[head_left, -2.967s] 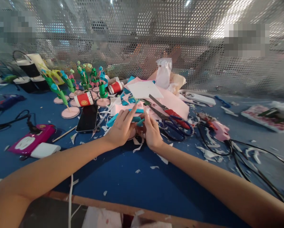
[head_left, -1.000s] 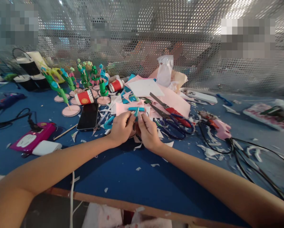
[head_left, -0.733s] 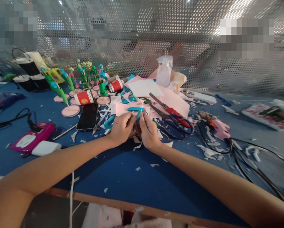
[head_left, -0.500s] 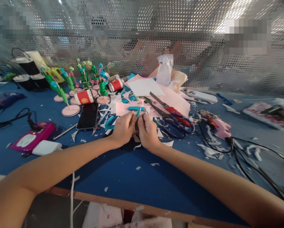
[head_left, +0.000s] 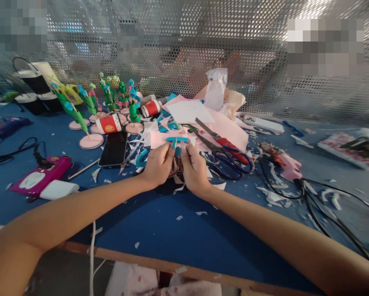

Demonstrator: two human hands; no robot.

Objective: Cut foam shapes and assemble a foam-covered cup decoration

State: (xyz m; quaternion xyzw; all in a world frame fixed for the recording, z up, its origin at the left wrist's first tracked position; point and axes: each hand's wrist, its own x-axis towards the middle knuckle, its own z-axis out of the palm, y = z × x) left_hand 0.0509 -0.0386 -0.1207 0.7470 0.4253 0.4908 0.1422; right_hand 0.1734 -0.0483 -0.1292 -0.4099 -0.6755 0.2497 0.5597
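My left hand (head_left: 157, 166) and my right hand (head_left: 194, 169) meet at the middle of the blue table (head_left: 184, 230). Both pinch a small teal paper strip (head_left: 175, 149) that stands up between their fingertips. A round pink piece shows under the hands, mostly hidden. Red-handled scissors (head_left: 224, 144) lie just right of my right hand on pink paper sheets (head_left: 224, 127). A black phone (head_left: 113, 149) lies left of my left hand.
Finished paper flowers on pink discs (head_left: 91, 140) stand at the back left beside red-and-white spools (head_left: 109, 123). A pink device (head_left: 39, 179) and cables lie at the left. A pink glue gun (head_left: 284, 164) with black cables lies to the right. Paper scraps litter the table. A perforated metal screen stands behind.
My left hand's fingers, stretched out three seconds ago, have closed into a pinch. Both hands have drawn together around the teal strip, which now stands more upright.
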